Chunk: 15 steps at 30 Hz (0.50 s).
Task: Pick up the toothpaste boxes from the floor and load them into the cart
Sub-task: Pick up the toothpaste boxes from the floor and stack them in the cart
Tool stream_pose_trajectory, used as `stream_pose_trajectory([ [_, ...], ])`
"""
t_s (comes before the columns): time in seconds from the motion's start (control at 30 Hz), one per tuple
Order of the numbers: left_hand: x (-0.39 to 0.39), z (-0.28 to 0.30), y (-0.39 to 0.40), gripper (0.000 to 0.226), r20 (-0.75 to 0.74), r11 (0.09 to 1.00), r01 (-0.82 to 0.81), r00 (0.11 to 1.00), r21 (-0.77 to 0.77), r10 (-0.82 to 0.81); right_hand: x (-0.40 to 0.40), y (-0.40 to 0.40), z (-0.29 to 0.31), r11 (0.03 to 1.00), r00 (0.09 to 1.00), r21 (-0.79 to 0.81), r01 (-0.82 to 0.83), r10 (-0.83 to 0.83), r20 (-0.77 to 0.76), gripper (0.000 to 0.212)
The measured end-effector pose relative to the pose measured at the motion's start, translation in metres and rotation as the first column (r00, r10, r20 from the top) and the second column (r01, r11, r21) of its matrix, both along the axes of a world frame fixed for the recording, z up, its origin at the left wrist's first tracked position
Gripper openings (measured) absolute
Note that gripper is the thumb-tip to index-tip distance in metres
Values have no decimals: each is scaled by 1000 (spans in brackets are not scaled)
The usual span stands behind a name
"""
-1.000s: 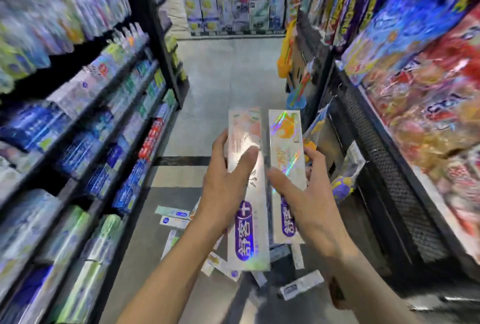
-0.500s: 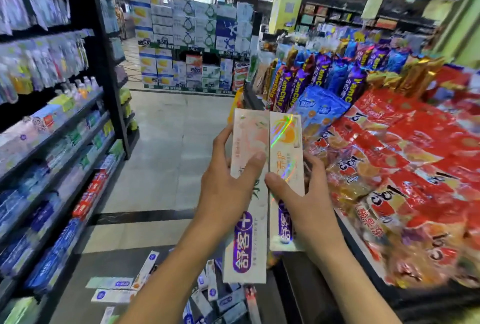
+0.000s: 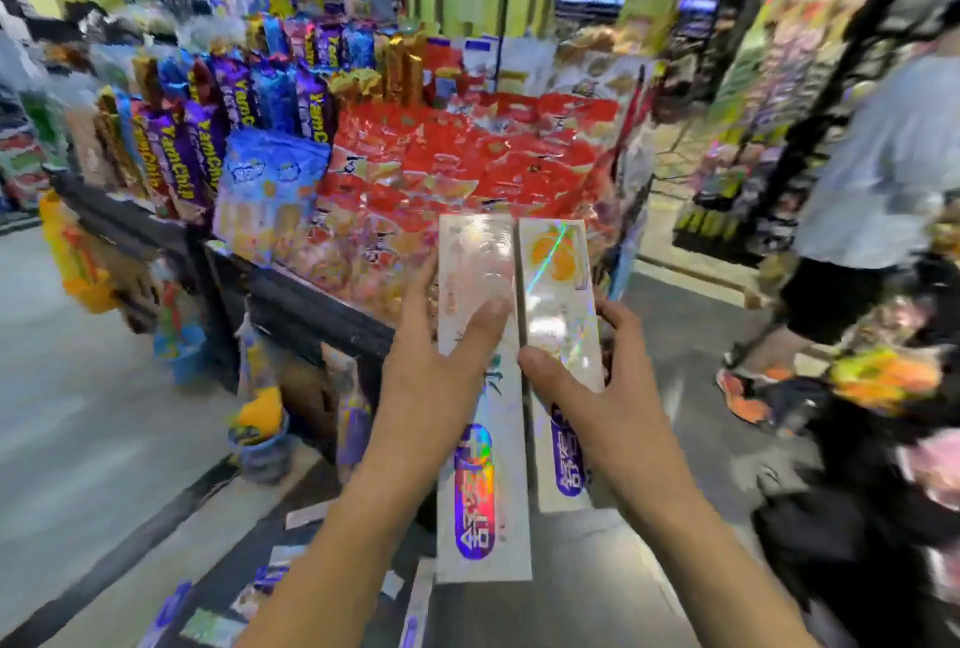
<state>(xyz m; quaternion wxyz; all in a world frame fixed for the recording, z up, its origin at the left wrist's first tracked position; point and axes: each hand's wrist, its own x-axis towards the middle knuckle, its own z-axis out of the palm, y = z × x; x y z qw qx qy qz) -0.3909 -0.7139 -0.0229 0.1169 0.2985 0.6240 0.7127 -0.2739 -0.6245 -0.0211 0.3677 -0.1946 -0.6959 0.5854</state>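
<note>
Head view | my left hand (image 3: 431, 382) grip curls round one toothpaste box (image 3: 480, 403), thumb on top | right hand (image 3: 597, 398) grips the second box (image 3: 558, 299) beside it | both raised, forearms reaching forward | more boxes on the floor (image 3: 249, 600) near left

Supermarket aisle, bin of snack bags (image 3: 467, 164), stocked shelves (image 3: 779, 91)

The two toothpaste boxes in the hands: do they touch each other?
Cannot tell. In the head view the left box and right box lie edge to edge, but blur hides whether the seam is closed.
</note>
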Motion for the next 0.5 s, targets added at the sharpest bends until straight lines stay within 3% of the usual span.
stream_pose_trajectory([
  [0.1,46,-4,45,76,5,988,155,988,-15,-155,62,23,-4,985,985,-7,174,-174,-4,52],
  [0.23,125,-4,103,61,6,932,362,932,-14,-362,148,50,-12,931,932,-62,359,-361,-39,54],
  [0.37,214,-7,159,60,-7,853,521,853,-15,-521,240,81,-24,844,844,-68,532,-535,-36,58],
  [0.5,315,-11,208,43,-37,752,659,752,-1,-658,339,105,-32,736,735,-81,672,-677,-47,55],
])
